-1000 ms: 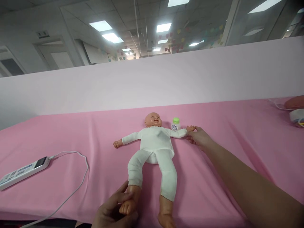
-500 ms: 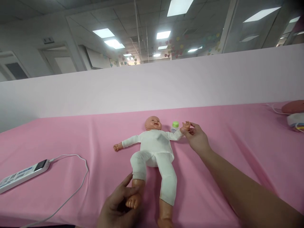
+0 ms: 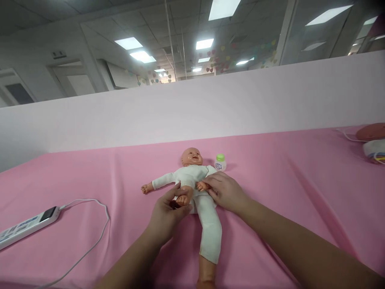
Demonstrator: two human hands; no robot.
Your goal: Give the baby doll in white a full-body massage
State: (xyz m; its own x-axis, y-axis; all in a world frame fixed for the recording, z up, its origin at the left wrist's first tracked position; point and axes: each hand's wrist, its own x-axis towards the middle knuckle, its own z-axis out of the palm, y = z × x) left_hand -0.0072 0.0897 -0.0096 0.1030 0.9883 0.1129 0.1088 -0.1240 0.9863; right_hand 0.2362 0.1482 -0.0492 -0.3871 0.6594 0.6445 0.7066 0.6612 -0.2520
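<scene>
A baby doll (image 3: 192,173) in a white top and white trousers lies on its back on the pink cloth, head away from me. My left hand (image 3: 168,210) is closed around the doll's bent leg near its bare foot (image 3: 182,200), raised over the doll's belly. The fingers of my right hand (image 3: 225,190) grip the doll's hand (image 3: 202,186) and hold it over the body, close to the raised foot. The other leg (image 3: 210,233) stretches straight toward me. On the left side the doll's other arm (image 3: 164,180) lies outstretched.
Behind the doll's shoulder stands a small clear bottle with a green cap (image 3: 220,162). A white power strip (image 3: 28,226) with a cord lies at left on the pink cloth (image 3: 126,241). A low white wall (image 3: 150,116) borders the back. Partly visible items (image 3: 374,140) sit far right.
My left hand has lifted the doll's foot up and away from me, bending the leg. My right hand has brought the doll's hand inward and down over its body.
</scene>
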